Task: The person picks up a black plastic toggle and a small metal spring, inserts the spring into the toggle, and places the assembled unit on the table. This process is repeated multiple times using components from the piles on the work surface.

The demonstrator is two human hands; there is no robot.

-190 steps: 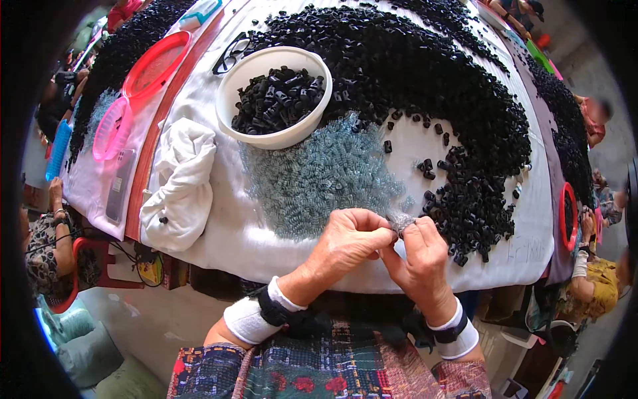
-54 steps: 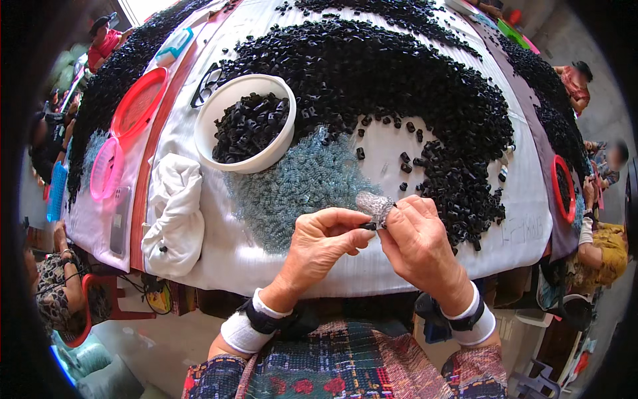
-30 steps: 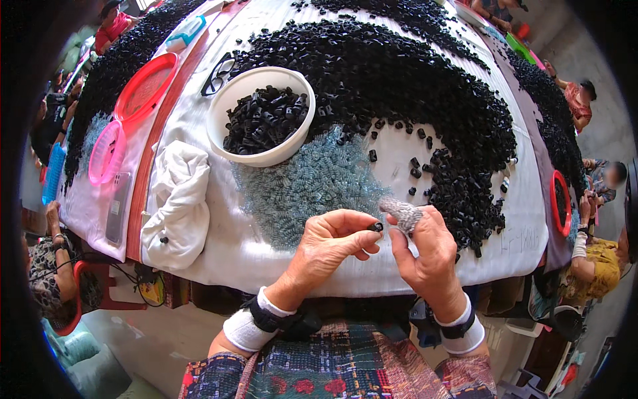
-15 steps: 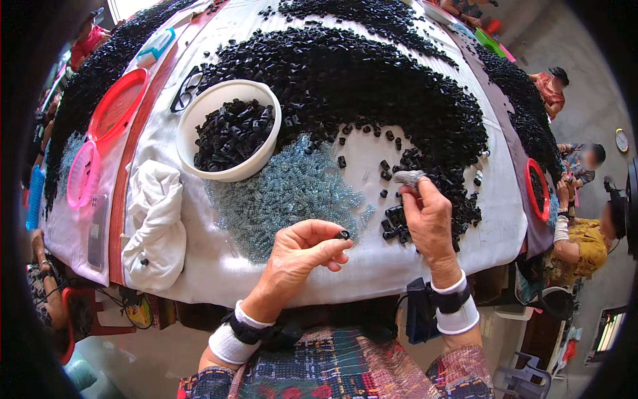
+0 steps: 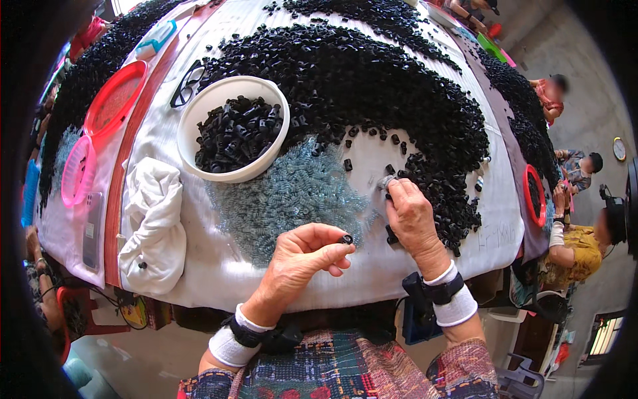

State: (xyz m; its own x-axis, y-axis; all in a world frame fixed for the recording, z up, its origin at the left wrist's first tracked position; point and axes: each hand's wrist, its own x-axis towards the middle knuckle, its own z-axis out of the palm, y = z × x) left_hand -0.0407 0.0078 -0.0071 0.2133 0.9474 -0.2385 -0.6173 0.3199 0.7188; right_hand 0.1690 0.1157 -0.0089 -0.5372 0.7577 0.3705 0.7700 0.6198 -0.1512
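Note:
My left hand [image 5: 300, 261] pinches a small black plastic piece with a hole [image 5: 346, 239] between thumb and forefinger, above the cloth's near part. To its right, my right hand [image 5: 413, 214] reaches over the cloth, palm down, fingers closed together. A grey covering or scrap [image 5: 385, 181] shows at its fingertips; whether it is worn or held I cannot tell, and anything under the fingers is hidden. Between the hands and a white bowl lies a heap of small, pale blue coil springs [image 5: 286, 203]. Loose black pieces [image 5: 425, 174] lie beside my right hand.
The white bowl [image 5: 188, 143] holds black pieces. Behind it spreads a large black heap [image 5: 372, 73]. Eyeglasses [image 5: 189, 84], a bundled white cloth [image 5: 153, 226], a red tray [image 5: 136, 72] and a pink basket [image 5: 93, 166] are on the left. Other people sit around the tables.
My right hand has moved left and tipped downward, bringing its grey-covered fingertips nearer the springs. My left hand stays almost in place, still pinching the black piece. The view has shifted slightly.

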